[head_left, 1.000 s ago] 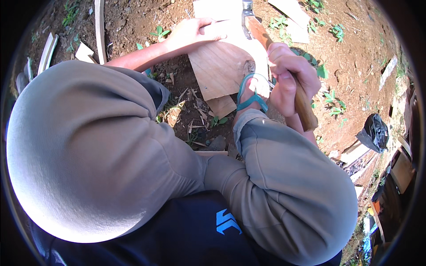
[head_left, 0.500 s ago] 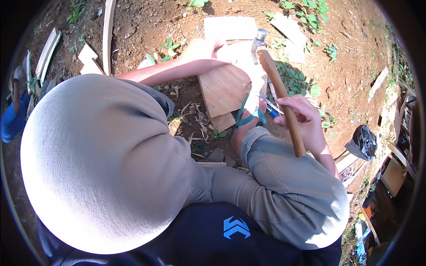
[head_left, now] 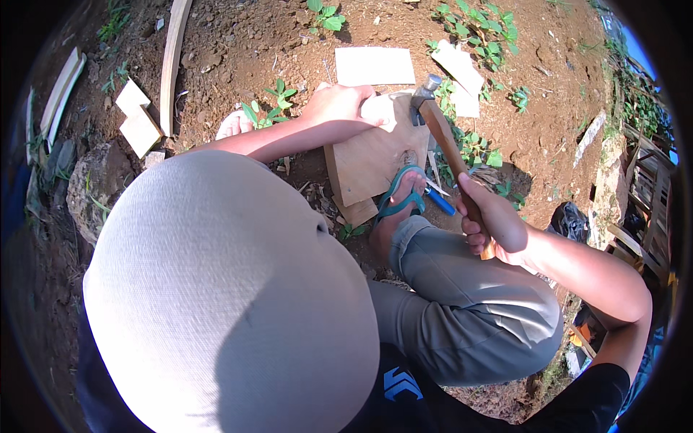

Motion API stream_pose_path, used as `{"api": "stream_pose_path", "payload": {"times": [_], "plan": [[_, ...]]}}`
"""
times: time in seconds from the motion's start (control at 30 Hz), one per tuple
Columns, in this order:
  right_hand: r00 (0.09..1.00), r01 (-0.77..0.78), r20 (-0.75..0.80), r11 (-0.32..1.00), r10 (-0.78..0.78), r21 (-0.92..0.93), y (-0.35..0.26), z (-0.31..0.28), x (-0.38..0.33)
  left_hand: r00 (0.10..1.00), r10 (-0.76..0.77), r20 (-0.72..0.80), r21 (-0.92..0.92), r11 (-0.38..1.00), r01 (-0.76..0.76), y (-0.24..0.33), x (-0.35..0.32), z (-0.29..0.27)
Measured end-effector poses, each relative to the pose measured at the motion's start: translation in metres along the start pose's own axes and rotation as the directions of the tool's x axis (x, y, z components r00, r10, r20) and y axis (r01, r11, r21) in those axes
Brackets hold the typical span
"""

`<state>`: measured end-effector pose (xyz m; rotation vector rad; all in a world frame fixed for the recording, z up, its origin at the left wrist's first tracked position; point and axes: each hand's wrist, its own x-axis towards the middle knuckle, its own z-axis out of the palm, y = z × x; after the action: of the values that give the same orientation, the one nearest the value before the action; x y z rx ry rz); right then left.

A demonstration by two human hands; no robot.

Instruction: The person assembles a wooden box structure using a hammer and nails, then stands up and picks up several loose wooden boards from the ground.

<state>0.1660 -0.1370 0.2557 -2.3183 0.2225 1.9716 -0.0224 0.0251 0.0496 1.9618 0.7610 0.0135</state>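
My right hand [head_left: 498,220] is wrapped round the lower end of a hammer's [head_left: 449,144] wooden handle. The hammer's metal head is over the far right part of a wooden board [head_left: 364,162] on the ground. My left hand [head_left: 339,106] rests at the far left edge of that board with its fingers curled in; bright glare hides what they hold, if anything. My foot in a green sandal [head_left: 393,209] is at the board's near right side. Beside the foot lies a tool with a blue handle [head_left: 440,202].
A pale flat board [head_left: 375,66] lies beyond the work board, with pale wood pieces [head_left: 460,72] to its right. At left are a long wood strip [head_left: 173,68], small offcuts [head_left: 139,130] and a rock [head_left: 101,187]. A black plastic bag [head_left: 570,222] sits at right.
My right hand has shifted to the handle's lower end and closed round it, and its forearm has swung out to the right. My left hand stays at the board. The view has shifted.
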Motion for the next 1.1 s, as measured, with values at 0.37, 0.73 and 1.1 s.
{"api": "stream_pose_path", "payload": {"times": [0.37,0.73,1.1], "plan": [[0.955,0.040,-0.254,0.919,-0.151,-0.393,-0.015,0.018,-0.003,0.997,0.072,0.035,0.058,0.996,-0.074,-0.013,0.001,0.000],[0.949,0.051,-0.238,0.844,-0.208,-0.534,-0.029,0.012,0.000,0.994,0.106,-0.005,0.010,0.994,-0.106,-0.021,0.002,0.005],[0.966,0.031,-0.197,0.827,-0.170,-0.561,-0.049,0.001,-0.004,0.999,0.010,0.039,0.024,1.000,-0.011,-0.011,-0.002,0.001]]}}
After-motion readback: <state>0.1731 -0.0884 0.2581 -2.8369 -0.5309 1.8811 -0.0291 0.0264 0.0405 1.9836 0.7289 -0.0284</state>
